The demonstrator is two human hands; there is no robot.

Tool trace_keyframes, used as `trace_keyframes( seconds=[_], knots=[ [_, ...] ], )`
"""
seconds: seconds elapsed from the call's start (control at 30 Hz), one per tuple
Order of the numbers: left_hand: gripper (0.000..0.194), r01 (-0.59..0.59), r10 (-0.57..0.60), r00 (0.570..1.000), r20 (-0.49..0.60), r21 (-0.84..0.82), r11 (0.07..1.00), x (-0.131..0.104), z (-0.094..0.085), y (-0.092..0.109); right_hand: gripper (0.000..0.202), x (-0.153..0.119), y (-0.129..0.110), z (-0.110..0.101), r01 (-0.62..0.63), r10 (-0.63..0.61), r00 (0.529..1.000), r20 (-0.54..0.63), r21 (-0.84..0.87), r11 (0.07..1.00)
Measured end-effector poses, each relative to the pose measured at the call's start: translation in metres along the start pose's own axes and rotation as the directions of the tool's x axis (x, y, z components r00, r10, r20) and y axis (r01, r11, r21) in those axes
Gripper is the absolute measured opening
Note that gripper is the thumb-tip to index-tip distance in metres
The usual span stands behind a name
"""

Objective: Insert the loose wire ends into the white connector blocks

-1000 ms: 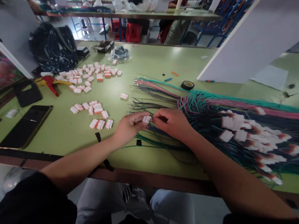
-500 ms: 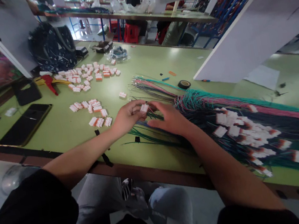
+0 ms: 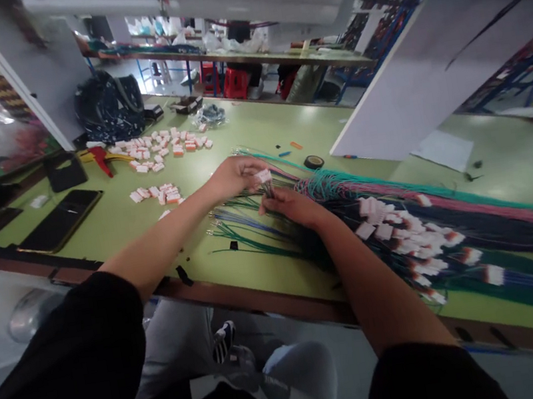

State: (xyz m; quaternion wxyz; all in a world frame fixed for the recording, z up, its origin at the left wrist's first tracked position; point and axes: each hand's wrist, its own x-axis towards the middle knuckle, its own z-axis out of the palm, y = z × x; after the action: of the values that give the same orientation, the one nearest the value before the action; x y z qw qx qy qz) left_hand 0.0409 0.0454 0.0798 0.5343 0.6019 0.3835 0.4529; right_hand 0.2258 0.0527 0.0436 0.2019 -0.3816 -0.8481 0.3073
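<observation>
My left hand (image 3: 235, 176) grips a white connector (image 3: 263, 176) between thumb and fingers, over the middle of the green table. Just below and to the right, my right hand (image 3: 290, 206) is closed on thin wires (image 3: 269, 189) that run down from the connector. Loose wire ends (image 3: 230, 222) fan out on the table beneath both hands. Beside my right forearm, a heap of white connectors (image 3: 403, 228) lies on the dark and green wires. More loose connectors (image 3: 157, 193) are grouped left of my left hand, with a larger scatter (image 3: 161, 145) behind them.
At the left are a phone (image 3: 61, 220), a black pad (image 3: 64, 172) and a red and yellow tool (image 3: 101, 159). Black tape (image 3: 314, 161) lies beyond the teal wires (image 3: 365, 180). A white upright panel (image 3: 380, 87) stands at the right. A dark bag (image 3: 109, 106) is at the back left.
The head view has tilted up. My left hand has moved up over the wires with the connector, which now stands upright with its wires visible. My right hand's fingers have closed on those wires.
</observation>
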Motion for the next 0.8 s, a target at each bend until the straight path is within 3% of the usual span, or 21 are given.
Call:
trace_keyframes(
  seconds=[0.07,0.17,0.2,0.27,0.33,0.4,0.5,0.57,0.67,0.8],
  knots=[
    [0.017,-0.029,0.020,0.993,-0.114,-0.073,0.997,0.007,0.010,0.002,0.026,0.000,0.002,-0.002,-0.028,0.038,0.992,-0.118,0.079,0.996],
    [0.008,0.008,-0.071,0.942,-0.329,-0.191,0.982,0.007,0.033,-0.010,0.023,0.003,0.008,0.001,-0.098,0.148,0.951,-0.272,0.188,0.977],
    [0.007,0.075,-0.134,0.924,-0.357,-0.175,0.982,0.005,0.042,-0.017,0.024,0.005,0.011,0.003,-0.115,0.159,0.939,-0.304,0.157,0.981],
    [0.016,0.110,-0.111,0.935,-0.337,-0.022,0.994,0.001,0.059,-0.029,0.027,0.009,0.014,0.007,-0.137,0.126,0.931,-0.342,-0.008,0.991],
    [0.021,0.080,-0.017,0.923,-0.384,0.149,0.986,0.001,0.072,-0.037,0.026,0.012,0.015,0.011,-0.140,0.074,0.935,-0.346,-0.172,0.975],
    [0.028,0.086,0.046,0.899,-0.435,0.279,0.956,0.003,0.080,-0.040,0.025,0.013,0.012,0.013,-0.138,0.059,0.944,-0.326,-0.223,0.965],
    [0.034,0.107,0.080,0.882,-0.465,0.361,0.927,0.009,0.082,-0.041,0.022,0.010,0.009,0.008,-0.117,0.047,0.960,-0.276,-0.245,0.962],
    [0.035,0.103,0.084,0.889,-0.450,0.374,0.922,0.011,0.079,-0.041,0.019,0.005,0.010,-0.003,-0.068,0.029,0.986,-0.162,-0.242,0.968],
    [0.032,0.078,0.104,0.906,-0.411,0.403,0.912,0.009,0.072,-0.042,0.021,-0.006,0.013,-0.023,-0.093,0.088,0.994,-0.070,-0.064,0.994],
    [0.022,0.046,0.132,0.952,-0.275,0.559,0.828,0.007,0.068,-0.040,0.043,-0.015,0.011,-0.037,-0.137,0.243,0.938,-0.247,0.380,0.915]
  ],
)
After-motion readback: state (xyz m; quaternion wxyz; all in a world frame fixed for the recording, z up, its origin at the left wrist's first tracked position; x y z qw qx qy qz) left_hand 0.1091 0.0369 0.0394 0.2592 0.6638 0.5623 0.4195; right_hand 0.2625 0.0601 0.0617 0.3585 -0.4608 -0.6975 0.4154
